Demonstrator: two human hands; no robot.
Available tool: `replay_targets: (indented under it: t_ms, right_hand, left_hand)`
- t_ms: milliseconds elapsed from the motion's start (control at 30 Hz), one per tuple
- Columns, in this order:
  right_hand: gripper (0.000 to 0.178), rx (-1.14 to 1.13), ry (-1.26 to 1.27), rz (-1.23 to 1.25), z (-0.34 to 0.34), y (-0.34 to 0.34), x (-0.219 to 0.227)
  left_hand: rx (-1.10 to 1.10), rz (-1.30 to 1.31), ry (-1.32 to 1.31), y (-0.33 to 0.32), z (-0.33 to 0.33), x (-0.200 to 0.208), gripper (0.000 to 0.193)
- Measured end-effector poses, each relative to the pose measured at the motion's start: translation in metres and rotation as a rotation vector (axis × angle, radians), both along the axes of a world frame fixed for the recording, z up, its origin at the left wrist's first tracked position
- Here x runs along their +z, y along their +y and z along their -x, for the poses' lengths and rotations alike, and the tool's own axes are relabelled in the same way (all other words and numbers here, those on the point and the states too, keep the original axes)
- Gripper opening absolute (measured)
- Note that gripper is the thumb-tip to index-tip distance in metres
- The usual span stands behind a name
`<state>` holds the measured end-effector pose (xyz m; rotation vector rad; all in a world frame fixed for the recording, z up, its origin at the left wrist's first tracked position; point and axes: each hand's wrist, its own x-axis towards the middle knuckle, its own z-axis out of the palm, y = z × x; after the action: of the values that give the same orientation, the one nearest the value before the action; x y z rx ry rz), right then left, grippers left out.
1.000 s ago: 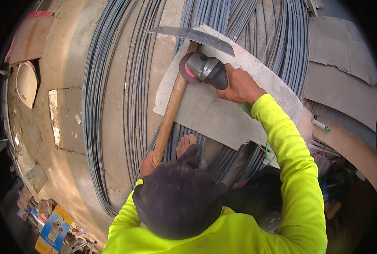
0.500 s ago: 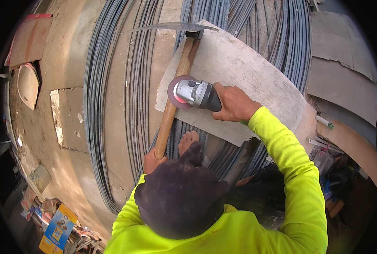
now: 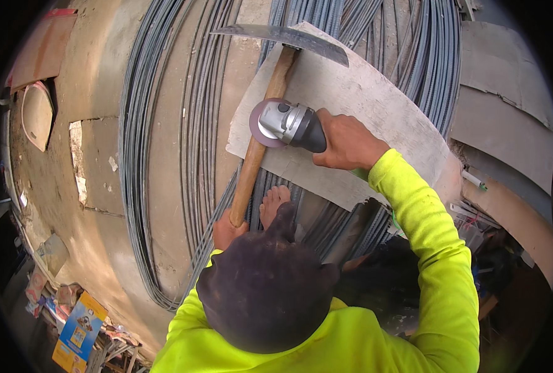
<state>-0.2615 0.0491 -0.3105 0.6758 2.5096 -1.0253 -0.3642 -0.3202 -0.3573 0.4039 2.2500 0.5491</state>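
My left hand [image 3: 227, 230] is wrapped round the near end of the wooden handle of a pickaxe [image 3: 249, 176]. Its long curved dark metal head [image 3: 314, 42] lies at the far end, crosswise to the handle. In my right hand [image 3: 354, 142] is an angle grinder [image 3: 294, 126] with a silver gear housing and black body. The grinder's round purplish disc [image 3: 258, 127] lies over the middle of the handle; whether it touches the wood, I cannot tell. A bare foot [image 3: 273, 205] shows beside the handle near my left hand.
A pale flat board [image 3: 376, 105] lies under the grinder, across bundles of steel rebar [image 3: 137, 155]. Grey sheets [image 3: 506, 112] overlap at the right. At the left are a pointed shallow tray [image 3: 38, 117] and a square cover [image 3: 105, 161]; a blue and yellow box [image 3: 81, 332] stands lower left.
The pickaxe has rolled in my left hand, so its head has swung right and shows more of its broad face. My right hand and the grinder have shifted slightly away from me.
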Motion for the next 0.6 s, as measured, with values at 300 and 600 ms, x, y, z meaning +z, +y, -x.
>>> replay_targets:
  t_ms: [300,600]
  right_hand:
    - [0.061,0.134,-0.082,0.018,0.005,-0.004,0.008]
    - [0.061,0.063,-0.070,0.030,-0.001,-0.012,0.002]
  left_hand:
    - [-0.008,0.048,0.037,-0.001,-0.006,-0.003,0.031]
    - [-0.014,-0.001,0.015,0.001,0.000,-0.001,0.030]
